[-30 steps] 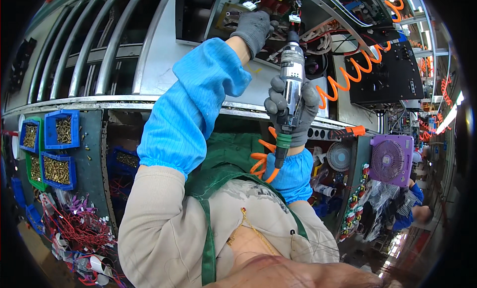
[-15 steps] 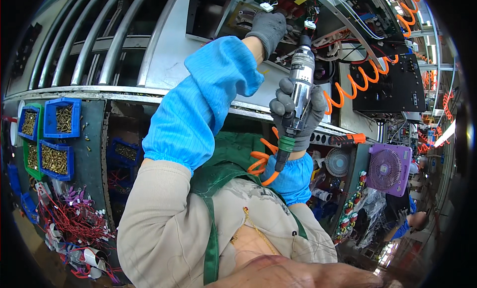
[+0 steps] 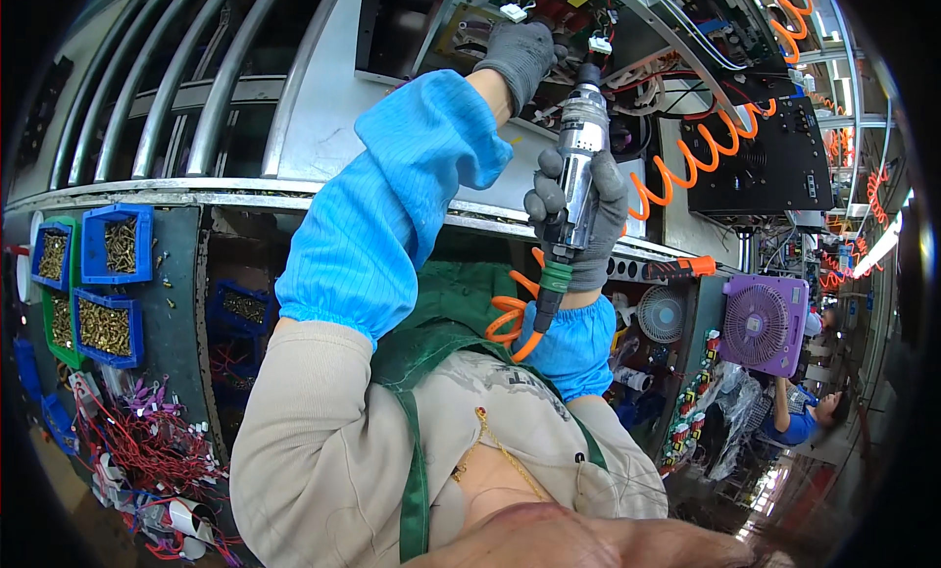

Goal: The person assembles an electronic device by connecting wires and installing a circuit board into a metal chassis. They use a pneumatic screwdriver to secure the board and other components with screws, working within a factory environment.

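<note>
My right hand (image 3: 610, 191), in a grey glove, is wrapped round a silver and black pneumatic screwdriver (image 3: 584, 132). Its nose points away from me into an open metal equipment housing (image 3: 446, 24). An orange coiled air hose (image 3: 510, 318) hangs by the tool's green-banded rear end. My left hand (image 3: 520, 58), gloved too, reaches inside the housing with its fingers curled in among wires and parts; whatever they pinch is hidden. Near the hands are a white connector (image 3: 599, 46) on wires, close to the screwdriver's nose, and another white connector (image 3: 514, 12) beside my left hand.
Blue bins (image 3: 110, 328) of brass-coloured screws stand at the left, above a heap of red wires (image 3: 162, 441). Metal rollers (image 3: 230, 78) run at far left. To the right are a black housing (image 3: 760, 166), an orange-handled tool (image 3: 681, 267), a purple fan (image 3: 765, 323) and another person (image 3: 792, 416).
The view has shifted slightly, so most things sit a little further left. The screwdriver's nose has moved slightly left. Both hands keep their postures, and the person at right shows more fully.
</note>
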### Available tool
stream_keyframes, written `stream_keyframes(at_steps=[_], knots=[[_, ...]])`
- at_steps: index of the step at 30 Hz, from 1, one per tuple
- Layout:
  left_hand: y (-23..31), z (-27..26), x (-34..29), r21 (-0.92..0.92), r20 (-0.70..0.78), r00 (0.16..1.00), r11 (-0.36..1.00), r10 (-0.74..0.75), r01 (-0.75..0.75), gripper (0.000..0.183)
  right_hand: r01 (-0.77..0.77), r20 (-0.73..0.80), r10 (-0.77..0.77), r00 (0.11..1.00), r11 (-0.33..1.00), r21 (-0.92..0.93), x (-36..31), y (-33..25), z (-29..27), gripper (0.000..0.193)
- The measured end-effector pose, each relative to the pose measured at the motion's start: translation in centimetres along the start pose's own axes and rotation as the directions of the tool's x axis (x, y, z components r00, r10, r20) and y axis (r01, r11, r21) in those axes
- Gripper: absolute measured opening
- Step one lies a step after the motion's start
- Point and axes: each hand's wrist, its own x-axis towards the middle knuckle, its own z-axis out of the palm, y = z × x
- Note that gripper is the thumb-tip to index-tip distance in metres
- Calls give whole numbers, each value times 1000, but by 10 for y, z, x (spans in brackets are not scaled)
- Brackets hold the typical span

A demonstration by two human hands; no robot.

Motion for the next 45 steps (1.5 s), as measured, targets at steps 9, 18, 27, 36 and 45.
stream_keyframes(at_steps=[9,18,27,36,45], knots=[[-26,-11,-40,-107,-351,827,859,439,-501,21,32,96,-15,995,985,-172,-40,-1,-15,66],[-12,-15,-47,-816,526,828,-386,-192,429,17,-103,-29,99,995,957,-273,-66,-7,-25,101],[-5,-3,-58,-800,561,783,-419,-267,430,22,-168,-125,131,984,915,-366,-74,-8,-28,106],[-12,-7,-61,-840,539,807,-225,-242,493,21,-172,-119,136,984,909,-381,-77,-12,-29,104],[-8,-12,-66,-802,588,778,-286,-222,525,26,-221,-134,178,975,849,-479,-74,-14,-28,107]])
